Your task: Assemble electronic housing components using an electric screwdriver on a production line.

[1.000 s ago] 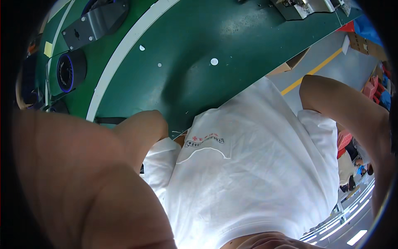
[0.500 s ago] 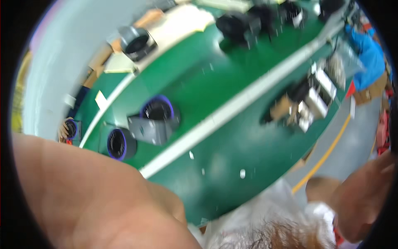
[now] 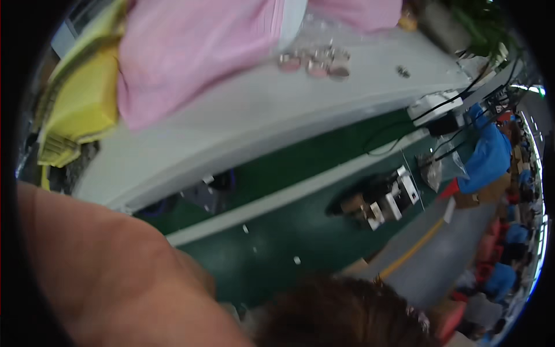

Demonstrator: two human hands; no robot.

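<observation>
My left hand (image 3: 115, 272) fills the lower left, very close and blurred. Its fingers are out of sight, so whether it holds anything cannot be seen. No part of my right hand shows. Dark hair (image 3: 341, 312) covers the bottom middle. Beyond the hand runs a pale grey ledge (image 3: 231, 104). Pink cloth (image 3: 196, 52) lies over its far side, beside a yellow padded item (image 3: 92, 92). Several small round metallic pieces (image 3: 321, 61) sit on the ledge near clear plastic.
Below the ledge lies a green surface (image 3: 324, 156) with a dark grey device (image 3: 211, 196), partly hidden. White boxes (image 3: 393, 202), a white box with black cables (image 3: 436, 107) and a blue bag (image 3: 488, 159) are to the right. A yellow floor line (image 3: 410, 248) crosses the grey floor.
The view has swung upward, bringing the ledge, pink cloth and metallic pieces in. The hand at the right edge has gone from view. My left hand remains at the lower left.
</observation>
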